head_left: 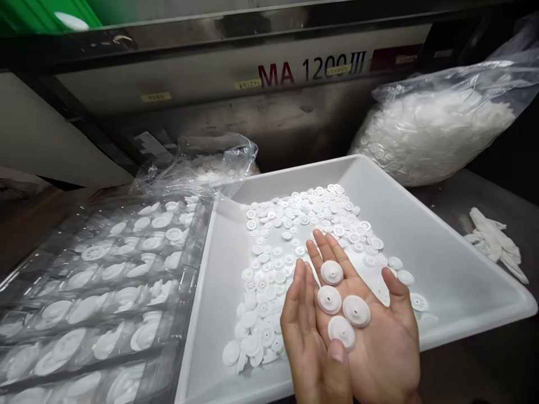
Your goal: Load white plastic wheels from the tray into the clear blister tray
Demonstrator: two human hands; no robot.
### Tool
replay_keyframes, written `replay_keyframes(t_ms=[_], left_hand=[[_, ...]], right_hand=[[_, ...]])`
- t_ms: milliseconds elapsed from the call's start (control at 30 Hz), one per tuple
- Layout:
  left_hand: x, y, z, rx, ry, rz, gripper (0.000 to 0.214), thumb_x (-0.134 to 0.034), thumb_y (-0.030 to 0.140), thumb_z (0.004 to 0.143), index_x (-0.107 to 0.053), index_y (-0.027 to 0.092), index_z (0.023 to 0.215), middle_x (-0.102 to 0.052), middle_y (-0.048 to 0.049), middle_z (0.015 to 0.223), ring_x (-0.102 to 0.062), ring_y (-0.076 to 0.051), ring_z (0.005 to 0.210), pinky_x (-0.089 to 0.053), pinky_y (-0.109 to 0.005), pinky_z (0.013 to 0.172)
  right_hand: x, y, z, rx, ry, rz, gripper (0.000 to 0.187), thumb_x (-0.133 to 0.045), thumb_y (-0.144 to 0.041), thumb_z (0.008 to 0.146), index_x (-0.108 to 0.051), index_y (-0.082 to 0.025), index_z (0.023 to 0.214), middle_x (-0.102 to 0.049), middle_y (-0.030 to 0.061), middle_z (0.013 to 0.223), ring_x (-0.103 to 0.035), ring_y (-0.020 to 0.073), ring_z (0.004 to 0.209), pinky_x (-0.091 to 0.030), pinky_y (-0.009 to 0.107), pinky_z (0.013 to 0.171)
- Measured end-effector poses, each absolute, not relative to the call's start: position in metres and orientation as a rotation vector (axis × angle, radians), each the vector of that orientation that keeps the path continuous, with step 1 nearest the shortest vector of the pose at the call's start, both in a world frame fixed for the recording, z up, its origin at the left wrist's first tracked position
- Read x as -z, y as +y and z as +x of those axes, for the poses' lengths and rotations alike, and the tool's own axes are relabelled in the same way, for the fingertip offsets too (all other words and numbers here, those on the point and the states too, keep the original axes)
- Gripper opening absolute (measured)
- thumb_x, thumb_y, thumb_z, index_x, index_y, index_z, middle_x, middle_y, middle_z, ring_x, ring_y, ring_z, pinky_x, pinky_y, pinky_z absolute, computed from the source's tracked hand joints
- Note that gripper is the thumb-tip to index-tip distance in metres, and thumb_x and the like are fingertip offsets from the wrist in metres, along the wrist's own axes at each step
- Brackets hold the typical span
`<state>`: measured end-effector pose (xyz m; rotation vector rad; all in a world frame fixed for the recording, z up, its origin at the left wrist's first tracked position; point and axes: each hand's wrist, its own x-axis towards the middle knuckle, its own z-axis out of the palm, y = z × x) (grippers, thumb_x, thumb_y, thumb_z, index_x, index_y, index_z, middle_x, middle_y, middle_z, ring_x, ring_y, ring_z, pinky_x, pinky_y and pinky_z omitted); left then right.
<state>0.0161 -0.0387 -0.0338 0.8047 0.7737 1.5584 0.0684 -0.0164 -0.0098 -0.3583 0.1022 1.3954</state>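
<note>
On my left, a clear blister tray of white gears (84, 292) butts against the white plastic bin (425, 275), where loose gears (261, 269) spread left of open floor. My narrow, cupped left hand (301, 331) meets my open right hand (379, 336), whose palm carries four gears (342, 300).

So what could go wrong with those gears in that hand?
The four white plastic gears sit loose on the open right hand, with no fingers closed over them, so they might roll off. They could then get mixed up with the loose gears in the white tray, or bounce past its rim.
</note>
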Motion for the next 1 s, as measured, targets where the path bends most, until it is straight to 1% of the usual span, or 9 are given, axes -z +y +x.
replay_keyframes(t_ms=[133,233,300,400,500,600,800,900,1000], left_hand=[[0.034,-0.039,0.023,-1.554,0.829,0.94,0.041,-0.058,0.029,0.099,-0.058,0.043,0.138,-0.053,0.0056,0.157,-0.042,-0.019,0.149,-0.039,-0.029,0.117],[0.03,-0.042,0.031,-1.56,1.054,1.118,0.048,-0.044,0.018,0.102,-0.05,0.045,0.141,-0.05,0.0027,0.154,-0.041,-0.023,0.146,-0.032,-0.04,0.118],[0.029,-0.043,0.036,-1.57,1.158,1.187,0.047,-0.042,0.017,0.101,-0.048,0.044,0.139,-0.051,-0.001,0.147,-0.043,-0.027,0.141,-0.03,-0.046,0.114],[0.029,-0.041,0.04,-1.591,1.188,1.205,0.041,-0.043,0.019,0.101,-0.048,0.042,0.136,-0.052,-0.0014,0.138,-0.049,-0.023,0.123,-0.03,-0.041,0.108],[0.029,-0.036,0.039,-1.599,1.191,1.189,0.036,-0.044,0.021,0.101,-0.05,0.038,0.133,-0.051,-0.0013,0.13,-0.047,-0.019,0.1,-0.032,-0.036,0.101],[0.029,-0.029,0.037,-1.605,1.184,1.161,0.032,-0.045,0.022,0.102,-0.05,0.033,0.132,-0.05,-0.003,0.118,-0.045,-0.018,0.09,-0.035,-0.036,0.095],[0.027,-0.019,0.034,-1.666,1.117,1.137,0.037,-0.053,0.018,0.099,-0.05,0.032,0.133,-0.053,-0.001,0.115,-0.051,-0.014,0.088,-0.04,-0.028,0.094],[0.028,-0.02,0.033,-1.705,1.067,1.127,0.036,-0.054,0.018,0.099,-0.052,0.034,0.131,-0.055,-0.0004,0.12,-0.056,-0.013,0.098,-0.041,-0.026,0.093],[0.03,-0.022,0.029,-1.713,1.026,1.105,0.034,-0.053,0.018,0.1,-0.057,0.037,0.128,-0.057,0.0003,0.123,-0.056,-0.013,0.111,-0.042,-0.025,0.082]], right_hand=[[0.013,-0.017,0.068,-1.435,0.059,-0.358,0.067,-0.047,-0.07,0.089,-0.069,-0.024,0.133,-0.055,0.005,0.153,-0.051,0.0265,0.143,-0.037,0.051,0.12],[0.017,-0.02,0.07,-1.474,0.0,-0.314,0.065,-0.044,-0.069,0.093,-0.067,-0.025,0.136,-0.05,0.0032,0.157,-0.043,0.0259,0.148,-0.038,0.052,0.12],[0.019,-0.022,0.072,-1.482,-0.014,-0.3,0.066,-0.043,-0.069,0.094,-0.066,-0.025,0.137,-0.05,0.0037,0.157,-0.04,0.0254,0.15,-0.039,0.052,0.119],[0.016,-0.023,0.074,-1.501,-0.01,-0.306,0.064,-0.041,-0.068,0.094,-0.067,-0.025,0.135,-0.053,0.005,0.155,-0.039,0.025,0.15,-0.04,0.053,0.119],[0.014,-0.022,0.073,-1.518,0.004,-0.33,0.063,-0.039,-0.067,0.095,-0.07,-0.026,0.13,-0.054,0.0052,0.154,-0.039,0.024,0.15,-0.038,0.052,0.12],[0.017,-0.017,0.071,-1.479,0.032,-0.358,0.063,-0.045,-0.07,0.089,-0.074,-0.027,0.124,-0.057,0.0048,0.152,-0.044,0.0259,0.148,-0.035,0.051,0.121],[0.025,-0.012,0.066,-1.454,0.089,-0.39,0.065,-0.051,-0.071,0.083,-0.074,-0.025,0.124,-0.056,0.0081,0.152,-0.048,0.0293,0.144,-0.043,0.052,0.115],[0.025,-0.013,0.068,-1.466,0.089,-0.332,0.061,-0.049,-0.068,0.085,-0.075,-0.025,0.12,-0.058,0.0081,0.15,-0.046,0.0298,0.146,-0.041,0.055,0.115],[0.022,-0.012,0.07,-1.481,0.106,-0.3,0.059,-0.046,-0.065,0.085,-0.076,-0.025,0.117,-0.06,0.0076,0.148,-0.045,0.0283,0.146,-0.041,0.055,0.116]])
